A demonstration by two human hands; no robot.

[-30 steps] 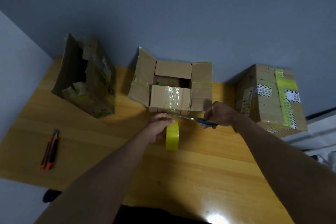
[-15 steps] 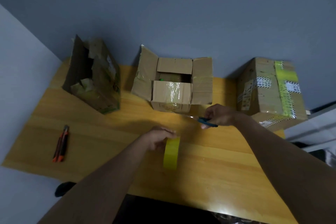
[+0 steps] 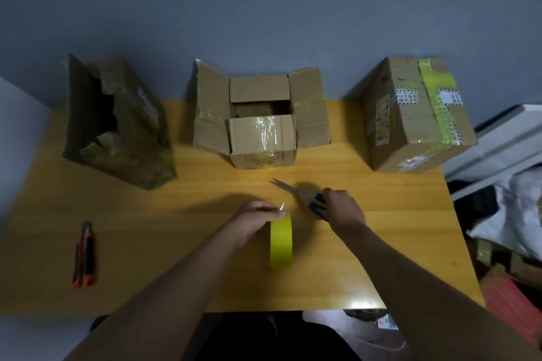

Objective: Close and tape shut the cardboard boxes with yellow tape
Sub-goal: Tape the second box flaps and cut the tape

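Three boxes along the far edge of the table (image 3: pixel 381 243). Right box (image 3: pixel 416 114): flaps down, yellow tape across the top, looks done. Middle box (image 3: pixel 261 126): still open, side flaps splayed out, near flap half folded with old clear tape on it; something green shows inside, the rest too dark to tell. Left box (image 3: pixel 117 120): torn, leaning, open side dark, contents not readable.

My left hand (image 3: pixel 252 223) grips the tape roll (image 3: pixel 281 240), fingers curled over its top. Roll stands on edge on the near middle of the table, so the strip can pull straight off toward the middle box. A short clear-looking tab lifts at my fingertips; likely the free end.

My right hand (image 3: pixel 343 208) holds the scissors (image 3: pixel 299 196) by the blue handles, fingers wrapped round them, blades parted a little and pointing far-left. Held ready just right of the roll, I judge, for cutting a strip.

Knife (image 3: pixel 83 255) lies near left, well apart, untouched.

Judgement: two boxes left to close; middle one is nearest to hand.
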